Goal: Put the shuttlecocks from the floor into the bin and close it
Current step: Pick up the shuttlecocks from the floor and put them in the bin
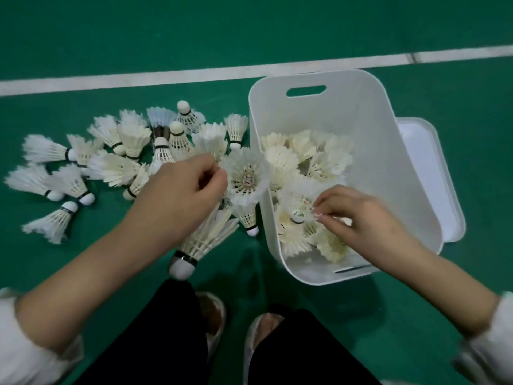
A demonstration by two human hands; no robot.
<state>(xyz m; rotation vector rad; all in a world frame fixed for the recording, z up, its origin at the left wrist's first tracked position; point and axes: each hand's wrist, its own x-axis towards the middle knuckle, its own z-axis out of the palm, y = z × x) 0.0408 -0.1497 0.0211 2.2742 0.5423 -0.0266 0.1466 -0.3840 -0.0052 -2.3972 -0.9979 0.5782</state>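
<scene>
Several white feather shuttlecocks (83,165) lie scattered on the green floor left of an open white plastic bin (388,151). More shuttlecocks (305,159) fill the bin's bottom. My left hand (180,195) pinches the feather rim of one shuttlecock (245,177), held just left of the bin's near-left wall with its cork pointing down. My right hand (358,215) is inside the bin, fingertips pinching the feathers of a shuttlecock (297,218) that rests among the pile. A large shuttlecock (200,245) lies under my left wrist.
The bin's white lid (435,168) lies flat on the floor behind the bin's right side. A white court line (166,76) crosses the floor beyond the pile. My feet in pale slippers (213,315) and dark trouser legs are at the bottom.
</scene>
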